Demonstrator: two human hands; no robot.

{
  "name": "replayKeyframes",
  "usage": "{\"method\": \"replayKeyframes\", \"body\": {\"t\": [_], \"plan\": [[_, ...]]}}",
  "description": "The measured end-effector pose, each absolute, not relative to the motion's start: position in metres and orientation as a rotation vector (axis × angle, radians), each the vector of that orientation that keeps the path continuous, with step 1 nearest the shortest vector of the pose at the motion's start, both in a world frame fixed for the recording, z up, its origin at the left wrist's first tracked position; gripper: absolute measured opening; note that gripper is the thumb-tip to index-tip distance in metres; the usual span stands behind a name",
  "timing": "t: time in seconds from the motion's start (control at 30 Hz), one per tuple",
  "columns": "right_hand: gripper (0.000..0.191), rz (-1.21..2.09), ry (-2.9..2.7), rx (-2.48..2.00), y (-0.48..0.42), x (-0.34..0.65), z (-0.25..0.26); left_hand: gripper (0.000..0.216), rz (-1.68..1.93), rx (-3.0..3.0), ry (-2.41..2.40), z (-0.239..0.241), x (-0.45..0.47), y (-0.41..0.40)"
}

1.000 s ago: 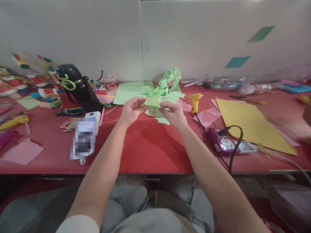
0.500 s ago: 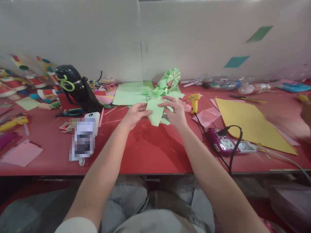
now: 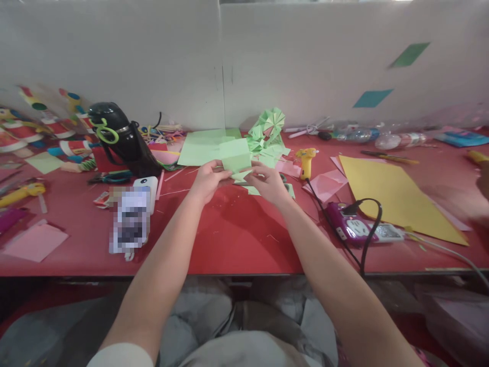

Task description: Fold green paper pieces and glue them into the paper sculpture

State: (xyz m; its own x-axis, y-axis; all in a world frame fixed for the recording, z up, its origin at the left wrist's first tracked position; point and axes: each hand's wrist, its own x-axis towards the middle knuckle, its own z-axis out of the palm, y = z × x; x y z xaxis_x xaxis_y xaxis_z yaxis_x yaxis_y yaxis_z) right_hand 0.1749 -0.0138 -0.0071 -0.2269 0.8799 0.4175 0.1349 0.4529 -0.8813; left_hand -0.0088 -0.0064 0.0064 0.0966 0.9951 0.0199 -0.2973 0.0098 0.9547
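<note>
Green paper [image 3: 236, 154] is held over the red table [image 3: 244, 229], between the two hands, most of its face rising clear beyond the fingertips. The left hand [image 3: 208, 182], at the paper's 8 o'clock, grasps the lower left corner, thumb against fingers. The right hand [image 3: 272, 183], at 4 o'clock, pinches the lower right corner. Folded green ornament [image 3: 272, 124]: 2 o'clock, near. Yellow glue gun [image 3: 306, 163]: 3 o'clock, beyond the right hand. Purple power strip [image 3: 349, 227]: 4 o'clock, well apart. Black bottle [image 3: 133, 148]: 9 o'clock, well apart.

Looks forward and down from the head, close over the red table [image 3: 244, 239]. Spans lap [image 3: 206, 303] to pale wall [image 3: 153, 51].
</note>
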Motion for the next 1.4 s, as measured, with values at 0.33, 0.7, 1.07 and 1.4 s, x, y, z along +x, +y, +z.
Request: {"method": "replayKeyframes", "body": {"t": [0.33, 0.7, 1.07, 1.4], "plan": [[0.030, 0.968, -1.340, -0.977, -0.011, 0.175, -0.006, 0.042, 1.177, 1.257, 0.870, 0.005, -0.005, -0.013], [0.030, 0.895, -1.325, -1.078, -0.013, 0.176, 0.000, 0.046, 1.181, 1.356, 0.957, 0.005, -0.005, -0.013], [0.029, 0.858, -1.374, -1.098, -0.016, 0.175, 0.000, 0.047, 1.203, 1.257, 0.907, 0.004, 0.000, -0.014], [0.032, 0.790, -1.393, -1.085, -0.013, 0.173, -0.006, 0.051, 1.205, 1.235, 0.906, 0.000, 0.004, -0.014]]}}
